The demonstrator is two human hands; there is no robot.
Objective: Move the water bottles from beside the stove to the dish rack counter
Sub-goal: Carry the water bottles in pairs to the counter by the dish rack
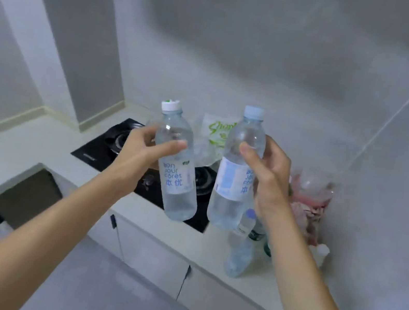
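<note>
My left hand [141,149] grips a clear water bottle with a white cap [179,177], held in the air above the black stove [106,148]. My right hand [267,177] grips a second clear water bottle with a pale blue cap [234,179], lifted to the same height. Both bottles carry white labels with blue print and tilt slightly. Below my right wrist, more bottles stand on the counter beside the stove: a clear one with a purple cap [240,248] and green-labelled ones [257,234], partly hidden by my arm.
A white and green bag [214,137] leans against the wall behind the stove. A clear plastic bag with pink contents [310,198] lies at the right corner. The pale counter [178,235] has cabinet doors below and a dark opening [27,194] at the left.
</note>
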